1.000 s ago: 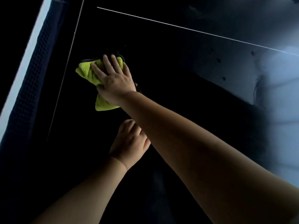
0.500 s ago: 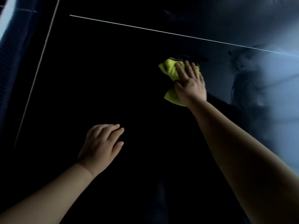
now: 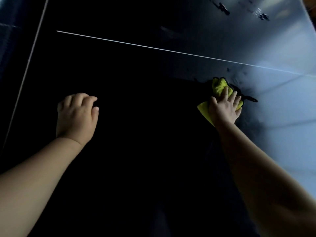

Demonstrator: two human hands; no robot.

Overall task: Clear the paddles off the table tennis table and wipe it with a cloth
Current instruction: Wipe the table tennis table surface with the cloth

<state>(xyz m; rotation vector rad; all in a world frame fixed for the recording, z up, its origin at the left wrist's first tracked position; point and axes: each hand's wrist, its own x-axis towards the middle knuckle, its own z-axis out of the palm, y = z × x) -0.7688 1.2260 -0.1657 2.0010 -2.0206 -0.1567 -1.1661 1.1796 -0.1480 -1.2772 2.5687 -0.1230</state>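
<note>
1. Under the right hand [image 3: 224, 110]: a yellow cloth [image 3: 218, 86], squashed flat on the table tennis table [image 3: 153, 100]. Fingers spread out straight on top, pushing down, not curled round it.
2. Off to the left of that hand, well apart: the left hand [image 3: 77, 117], fingers bent loosely, holding nothing. Touching the table or just above it? Too dark to tell.
3. Beyond both hands: a thin white line [image 3: 153, 47] running across the table. Left of the left hand: a second white line [image 3: 25, 77] near the table's side.
4. Just past the right fingertips: a few small dark spots [image 3: 228, 69] on the shiny part.
5. Probably in the middle of wiping. No paddles anywhere in view, so likely cleared off already.
6. Could go wrong:
   - cloth bunching up or slipping out on a fast push, with only flat fingers on top and nothing gripping it;
   - missed patches around the left hand, with the table so dark there;
   - streaks or spots left behind beside the right hand, from wiping too lightly.
7. Counting: two hands, one cloth, one table, two white lines, no paddles.
</note>
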